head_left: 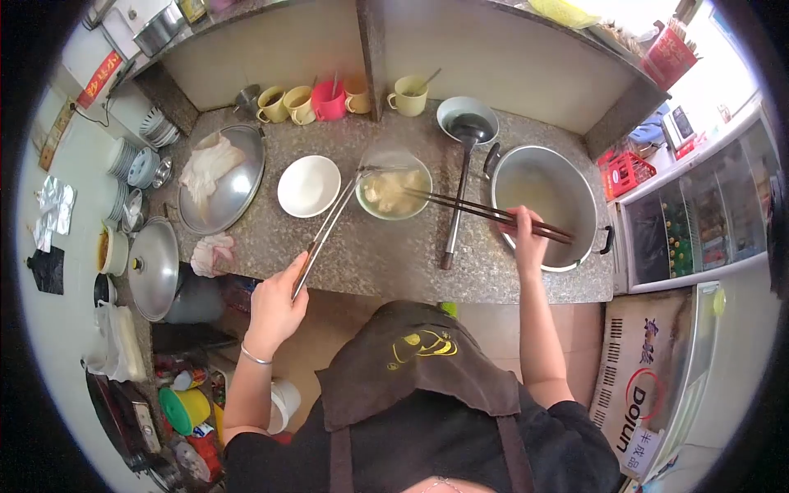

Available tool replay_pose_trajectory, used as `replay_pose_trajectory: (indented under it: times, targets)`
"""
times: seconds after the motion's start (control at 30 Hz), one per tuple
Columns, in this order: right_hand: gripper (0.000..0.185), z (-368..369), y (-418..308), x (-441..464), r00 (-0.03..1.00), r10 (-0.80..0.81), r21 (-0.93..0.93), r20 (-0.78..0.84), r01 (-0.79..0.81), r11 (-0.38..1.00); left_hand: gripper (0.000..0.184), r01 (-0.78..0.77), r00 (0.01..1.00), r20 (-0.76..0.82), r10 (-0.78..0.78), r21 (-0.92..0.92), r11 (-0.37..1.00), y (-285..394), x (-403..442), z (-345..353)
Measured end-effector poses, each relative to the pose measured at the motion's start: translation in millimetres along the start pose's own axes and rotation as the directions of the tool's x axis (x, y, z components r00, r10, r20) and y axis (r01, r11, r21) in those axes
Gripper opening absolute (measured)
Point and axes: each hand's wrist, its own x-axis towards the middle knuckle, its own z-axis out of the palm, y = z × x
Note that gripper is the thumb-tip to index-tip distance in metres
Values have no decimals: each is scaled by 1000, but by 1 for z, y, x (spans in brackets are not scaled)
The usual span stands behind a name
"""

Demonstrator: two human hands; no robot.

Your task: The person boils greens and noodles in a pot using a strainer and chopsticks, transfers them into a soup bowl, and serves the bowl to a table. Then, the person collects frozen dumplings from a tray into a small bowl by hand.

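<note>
My left hand (279, 300) is closed around the brown-handled end of metal tongs (327, 222), whose tips reach the rim of a steaming bowl of food (393, 191). Long dark chopsticks (485, 212) are gripped in my right hand (526, 238), beside the near-left part of a large pot (546, 197); their thin ends touch the food in that bowl. The pot holds cloudy liquid. An empty white bowl (309, 186) stands left of the food bowl. Between food bowl and pot lies a ladle (457, 193), its head resting in a bowl (467, 111) behind.
Cups (328, 100) line the back of the counter (370, 271). At left are a large lid (230, 185) with a cloth, stacked plates (123, 156) and a lidded pot (193, 292). A glass-fronted cabinet (699, 197) and red basket (627, 174) stand right.
</note>
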Motion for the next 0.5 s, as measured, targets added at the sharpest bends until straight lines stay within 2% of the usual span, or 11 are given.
replay_pose_trajectory:
  times: [0.07, 0.2, 0.27, 0.3, 0.33, 0.37, 0.4, 0.47, 0.5]
  targets:
    - [27, 0, -24, -6, 998, 12, 132, -55, -5, 991, 51, -1, 1000, -3, 1, 2, 1000, 1, -3, 0]
    - [26, 4, -26, -7, 1000, -30, 104, -8, 31, 994, 51, -54, 997, -54, 54, -13, 998, -3, -4, 6]
    - [25, -15, -23, -9, 997, -10, 127, -78, 20, 992, 53, -39, 998, -54, 41, 50, 998, 0, -4, 4]
    - [24, -33, -21, -11, 990, 2, 202, -143, 27, 979, 53, -44, 997, -56, 47, 53, 998, -1, -4, 3]
    - [26, -54, -20, -16, 976, 46, 230, -215, 5, 973, 54, -50, 994, -93, 53, 32, 998, -3, -7, 5]
    - [29, -105, 11, -25, 923, 170, 308, -344, -60, 949, 55, -58, 990, -129, 59, 13, 998, -6, -9, 7]
    - [28, -120, 16, -39, 889, 214, 374, -405, -52, 926, 55, -60, 989, -131, 61, 16, 998, -11, -12, 11]
    - [26, -151, 59, -66, 839, 329, 506, -432, -77, 859, 55, -38, 989, -146, 16, -151, 988, -21, -14, 26]
    - [26, -159, 77, -82, 809, 394, 592, -435, -73, 803, 53, -91, 982, -181, 53, -212, 973, -25, -15, 32]
